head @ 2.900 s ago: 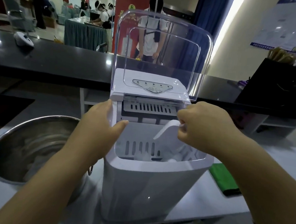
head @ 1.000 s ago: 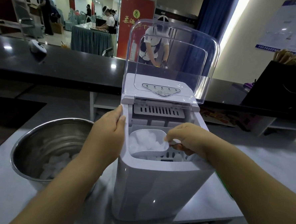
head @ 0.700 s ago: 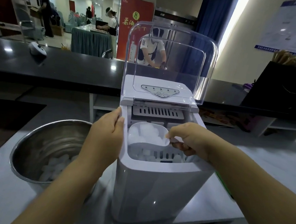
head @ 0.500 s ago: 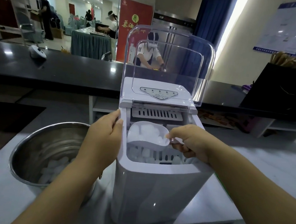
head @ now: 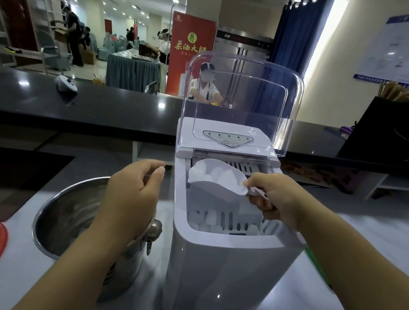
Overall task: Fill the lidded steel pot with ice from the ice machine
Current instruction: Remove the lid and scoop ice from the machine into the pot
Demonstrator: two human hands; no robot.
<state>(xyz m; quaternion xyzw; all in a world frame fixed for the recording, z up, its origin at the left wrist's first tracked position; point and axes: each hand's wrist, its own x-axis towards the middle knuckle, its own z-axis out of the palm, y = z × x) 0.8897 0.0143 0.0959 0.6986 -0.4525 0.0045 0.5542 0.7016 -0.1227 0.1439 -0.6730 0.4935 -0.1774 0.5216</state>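
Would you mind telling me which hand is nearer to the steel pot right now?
Left. The left hand hovers directly over the steel pot's right rim, holding nothing. The right hand is farther off, above the ice machine, holding the scoop.

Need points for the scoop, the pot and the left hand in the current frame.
scoop [head: 217, 182], head view, on the bowl's side wall.
pot [head: 51, 207], head view, on the left rim.
left hand [head: 134, 191], head view, on the back of the hand.
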